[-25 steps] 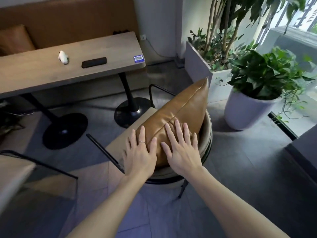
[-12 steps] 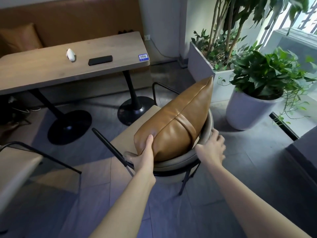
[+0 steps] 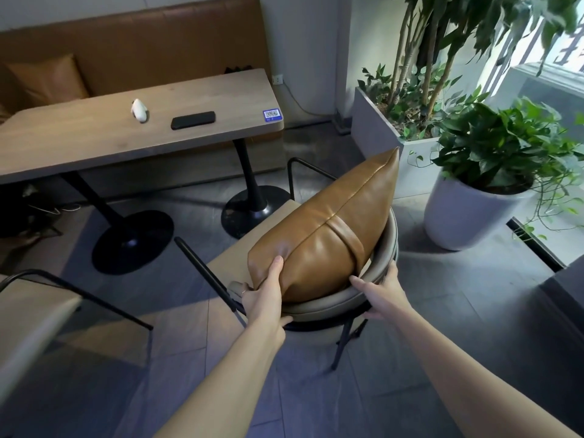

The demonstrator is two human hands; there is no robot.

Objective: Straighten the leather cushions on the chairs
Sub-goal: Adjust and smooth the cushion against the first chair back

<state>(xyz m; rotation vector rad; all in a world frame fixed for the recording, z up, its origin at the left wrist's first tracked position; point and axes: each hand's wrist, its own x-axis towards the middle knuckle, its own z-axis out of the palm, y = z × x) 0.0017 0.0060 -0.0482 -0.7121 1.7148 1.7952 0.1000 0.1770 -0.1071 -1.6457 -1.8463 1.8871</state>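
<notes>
A tan leather cushion with a strap across its middle stands tilted on a beige chair, leaning against the curved backrest. My left hand grips the cushion's near left corner, thumb pressed on its face. My right hand holds the backrest's rim at the cushion's near right corner, fingers wrapped over the edge. A second tan cushion lies on the brown bench at the far left.
A wooden table on black pedestal feet carries a black phone and a small white object. A grey planter and a white pot with plants stand right of the chair. Another chair is at the left edge.
Both hands left the cushion's face, where they lay flat. The left took the cushion's corner; the right went round to the backrest rim and closed on it.
</notes>
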